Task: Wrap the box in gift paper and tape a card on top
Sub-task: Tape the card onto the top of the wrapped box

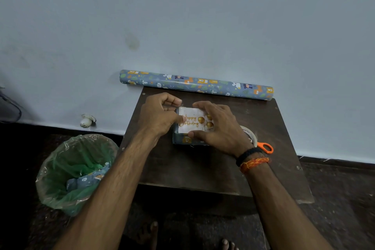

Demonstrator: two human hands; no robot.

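Note:
The box (183,140), wrapped in blue animal-print paper, lies on the dark wooden table (182,168). On top of it sits a white "Happy Birthday" card (191,122) with gold balloons. My right hand (221,128) covers the card's right half, its index finger at the far edge and its thumb at the near edge, pinching the card against the box. My left hand (158,117) is at the card's left edge with curled fingers. Its thumb touches the card, and it appears to pinch a faint clear strip of tape.
A roll of the same gift paper (194,84) lies along the table's back edge by the wall. A tape roll (251,135) and orange-handled scissors (265,147) lie behind my right wrist. A green-lined bin (75,170) holding paper scraps stands on the floor to the left.

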